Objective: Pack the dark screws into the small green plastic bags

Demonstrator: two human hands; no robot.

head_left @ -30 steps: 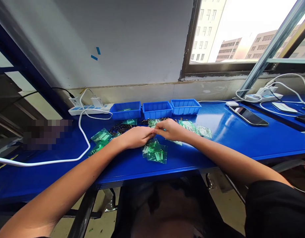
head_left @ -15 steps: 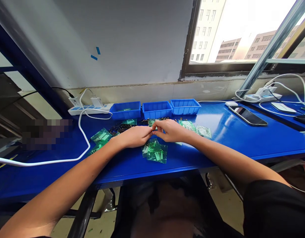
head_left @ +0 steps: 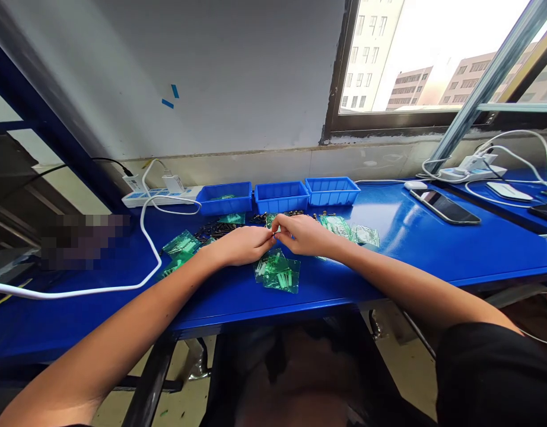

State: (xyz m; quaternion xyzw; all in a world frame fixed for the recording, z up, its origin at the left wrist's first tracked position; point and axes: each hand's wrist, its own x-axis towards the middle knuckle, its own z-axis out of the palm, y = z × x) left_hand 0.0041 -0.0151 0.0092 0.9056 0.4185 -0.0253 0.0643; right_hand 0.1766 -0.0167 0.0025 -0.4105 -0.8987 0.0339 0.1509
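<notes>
My left hand [head_left: 248,243] and my right hand [head_left: 302,233] meet above the blue table, fingertips pinched together. Between them is a small dark piece, too tiny to name. Just below lie green plastic packets [head_left: 280,273] with pale strips inside. Left of my left hand sits a heap of small black parts [head_left: 215,230], with more green packets [head_left: 180,246] beside it. Behind my right hand are further dark parts [head_left: 293,213], and to its right more green packets [head_left: 338,226]. My fingers hide part of the spot between them.
Three blue bins [head_left: 281,194] stand in a row along the wall. A white power strip [head_left: 162,197] with a thick white cable [head_left: 142,237] is at the left. A phone [head_left: 447,207] lies at the right, near a white case [head_left: 414,185] and another power strip [head_left: 473,174].
Both hands stay almost in place, fingertips still together. The right fingers have shifted very slightly. Packets and bins have not moved.
</notes>
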